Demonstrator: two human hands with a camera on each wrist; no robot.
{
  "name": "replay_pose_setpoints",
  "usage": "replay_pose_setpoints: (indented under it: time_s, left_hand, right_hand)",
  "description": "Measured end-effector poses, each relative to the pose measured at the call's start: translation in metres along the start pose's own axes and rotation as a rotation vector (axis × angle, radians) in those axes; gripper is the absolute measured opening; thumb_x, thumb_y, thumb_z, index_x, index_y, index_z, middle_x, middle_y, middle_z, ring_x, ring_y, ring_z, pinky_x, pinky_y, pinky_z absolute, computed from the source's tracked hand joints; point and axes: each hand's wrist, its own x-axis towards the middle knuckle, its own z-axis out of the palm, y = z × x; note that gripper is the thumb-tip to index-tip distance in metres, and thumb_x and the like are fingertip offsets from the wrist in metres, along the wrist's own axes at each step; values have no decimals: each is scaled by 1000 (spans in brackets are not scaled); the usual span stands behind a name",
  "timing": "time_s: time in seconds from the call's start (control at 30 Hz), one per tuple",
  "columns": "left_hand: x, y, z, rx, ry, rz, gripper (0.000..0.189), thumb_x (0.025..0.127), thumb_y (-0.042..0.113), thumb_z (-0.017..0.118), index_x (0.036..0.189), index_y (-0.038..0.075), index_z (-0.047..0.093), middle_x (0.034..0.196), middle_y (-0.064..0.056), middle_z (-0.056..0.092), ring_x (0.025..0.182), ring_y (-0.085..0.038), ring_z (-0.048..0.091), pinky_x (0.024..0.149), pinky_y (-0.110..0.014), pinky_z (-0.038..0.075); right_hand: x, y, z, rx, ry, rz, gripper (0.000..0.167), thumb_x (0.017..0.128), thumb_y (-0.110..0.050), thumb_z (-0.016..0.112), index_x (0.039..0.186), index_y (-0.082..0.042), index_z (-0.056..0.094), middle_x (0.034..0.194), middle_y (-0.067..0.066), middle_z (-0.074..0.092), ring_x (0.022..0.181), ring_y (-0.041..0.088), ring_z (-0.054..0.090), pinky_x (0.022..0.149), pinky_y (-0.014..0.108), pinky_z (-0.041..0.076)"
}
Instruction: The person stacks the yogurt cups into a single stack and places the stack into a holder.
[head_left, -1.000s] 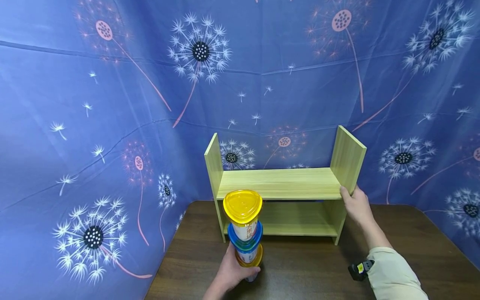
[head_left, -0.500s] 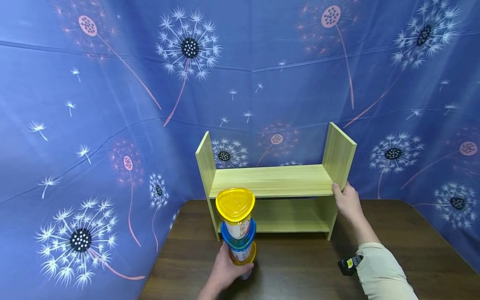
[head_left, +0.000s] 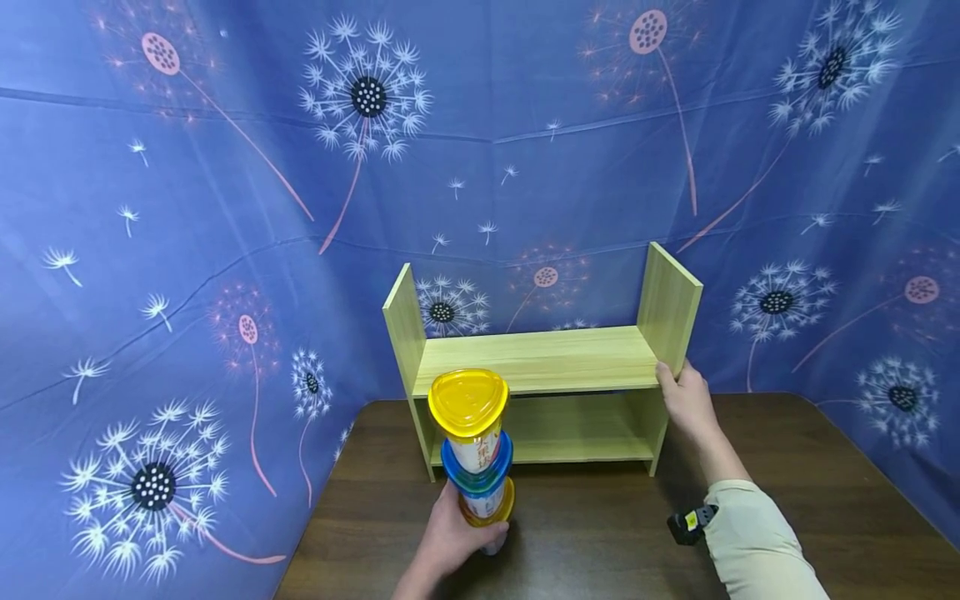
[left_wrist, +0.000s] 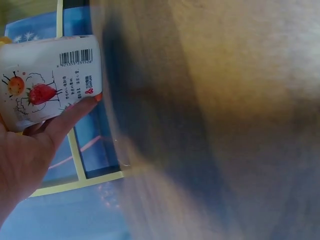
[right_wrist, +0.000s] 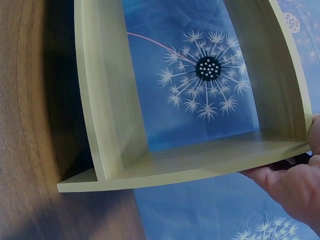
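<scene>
A stack of plastic jars with white printed labels stands upright in the head view: a yellow-lidded jar [head_left: 468,403] on top, a blue-lidded jar [head_left: 477,467] under it, and a yellow-lidded jar at the bottom. My left hand [head_left: 453,533] grips the bottom jar [left_wrist: 50,80], whose label bears a strawberry and a barcode in the left wrist view. Behind the stack is a light wooden two-tier shelf [head_left: 536,358] with raised side panels. My right hand [head_left: 686,400] holds its right side panel [right_wrist: 200,170] at the middle board's height, the thumb in front.
The shelf stands on a dark brown wooden table [head_left: 585,533] with rounded back corners. A blue dandelion-print cloth [head_left: 495,183] hangs behind and to the left. A black device [head_left: 686,525] sits at the right wrist, by the pale sleeve [head_left: 757,542].
The head view has turned slightly right, so everything appears shifted left. Both hands keep their hold, the left on the jar stack and the right on the shelf panel.
</scene>
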Motion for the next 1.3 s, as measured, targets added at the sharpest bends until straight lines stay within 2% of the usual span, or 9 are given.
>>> replay_pose_setpoints:
  time_s: [0.23, 0.47, 0.6, 0.77, 1.03, 1.3]
  left_hand:
    - [11, 15, -3, 0, -34, 36, 91, 73, 37, 92, 144, 20, 39, 134, 1, 57, 117, -19, 59, 100, -46, 48]
    - [22, 40, -6, 28, -50, 71, 87, 74, 35, 91, 143, 20, 40, 132, 0, 59, 115, -21, 61, 96, -47, 51]
    - [31, 56, -7, 0, -68, 81, 88, 75, 32, 91, 145, 26, 38, 134, 4, 57, 117, -20, 60, 97, -49, 50]
    - [41, 72, -8, -21, -103, 78, 90, 75, 32, 91, 146, 33, 35, 135, 6, 55, 117, -19, 59, 97, -52, 51]
    - [54, 98, -10, 42, -108, 91, 89, 76, 41, 89, 146, 30, 35, 135, 5, 56, 116, -20, 60, 93, -53, 54]
    - [66, 122, -12, 41, -100, 131, 86, 78, 40, 88, 146, 27, 36, 134, 3, 57, 115, -21, 60, 92, -53, 54]
  right_hand:
    - [0, 0, -1, 1, -5, 8, 41, 107, -24, 40, 127, 11, 49, 116, 41, 57, 100, 48, 54, 88, 60, 44]
    - [1, 0, 0, 9, -17, 23, 42, 108, -27, 39, 129, 9, 48, 119, 41, 56, 105, 48, 54, 90, 61, 44]
    - [1, 0, 0, 6, -9, 25, 42, 107, -26, 40, 130, 9, 47, 121, 43, 55, 107, 50, 54, 92, 62, 43]
    - [1, -1, -1, 4, -11, 30, 43, 108, -26, 40, 131, 9, 47, 118, 41, 56, 103, 48, 55, 90, 60, 44]
    - [1, 0, 0, 8, -12, 11, 42, 108, -25, 40, 129, 10, 48, 116, 41, 58, 99, 47, 56, 88, 60, 46]
    - [1, 2, 2, 5, -11, 16, 42, 108, -26, 40, 130, 8, 48, 117, 41, 58, 98, 48, 57, 87, 61, 47]
